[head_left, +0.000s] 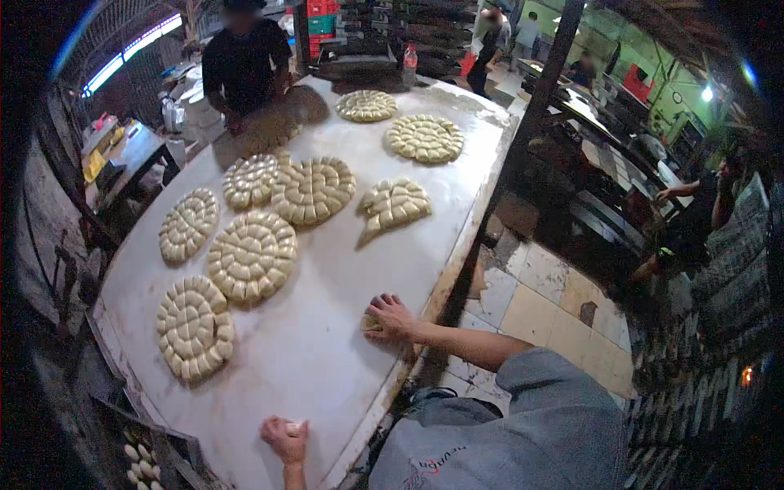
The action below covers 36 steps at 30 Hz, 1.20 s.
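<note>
My right hand (394,317) is curled over a small pale dough piece (371,323) near the table's right edge. At the near end, my left hand (283,441) is closed around a small bit of pale dough (294,428), mostly hidden by the fingers. Farther up the white table (302,351) lie several flat rounds of scored dough pieces coiled in rings, such as one dough round (253,257) in the middle and another dough round (194,328) at the left. A partly broken-up dough round (398,204) is the one closest to my right hand.
Several oblong dough pieces (144,467) sit below the table's near left corner. Across the table stands a person in dark clothes (245,65). A plastic bottle (410,64) is on the far edge. Stacked dark trays (702,327) and another person's arm (678,193) are at the right.
</note>
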Tool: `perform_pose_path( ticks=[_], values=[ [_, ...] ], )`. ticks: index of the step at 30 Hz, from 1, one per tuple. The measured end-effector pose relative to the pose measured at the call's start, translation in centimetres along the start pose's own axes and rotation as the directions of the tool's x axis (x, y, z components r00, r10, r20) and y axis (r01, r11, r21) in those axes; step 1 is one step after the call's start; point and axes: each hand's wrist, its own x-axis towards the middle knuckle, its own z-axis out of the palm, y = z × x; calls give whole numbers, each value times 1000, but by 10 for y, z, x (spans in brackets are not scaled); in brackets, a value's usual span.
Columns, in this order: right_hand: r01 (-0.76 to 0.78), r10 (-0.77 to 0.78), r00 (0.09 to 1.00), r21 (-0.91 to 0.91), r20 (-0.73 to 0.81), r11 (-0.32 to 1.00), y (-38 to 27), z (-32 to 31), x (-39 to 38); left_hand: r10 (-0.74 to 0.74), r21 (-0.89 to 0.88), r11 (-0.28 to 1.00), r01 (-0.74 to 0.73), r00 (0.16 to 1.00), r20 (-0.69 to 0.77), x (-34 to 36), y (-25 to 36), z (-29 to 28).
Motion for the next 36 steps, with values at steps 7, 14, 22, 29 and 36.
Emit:
perform_pose_path(
  ticks=[7,14,22,29,36],
  values=[
    [-96,175,935,255,-307,962,-33,54,139,-800,-224,600,768,570,-189,112,-1,85],
    [448,-368,851,151,-375,881,-3,85,13,-659,8,752,660,751,40,8,96,42],
    [-30,102,938,215,-331,976,3,52,153,-986,-4,102,995,101,-130,-2,-68,60],
    [324,-244,917,235,-316,916,32,47,51,-675,18,701,713,672,-304,-16,26,28],
    [5,-28,916,-59,-400,998,9,20,71,-900,-8,424,906,421,-112,-64,-40,16]
  ],
)
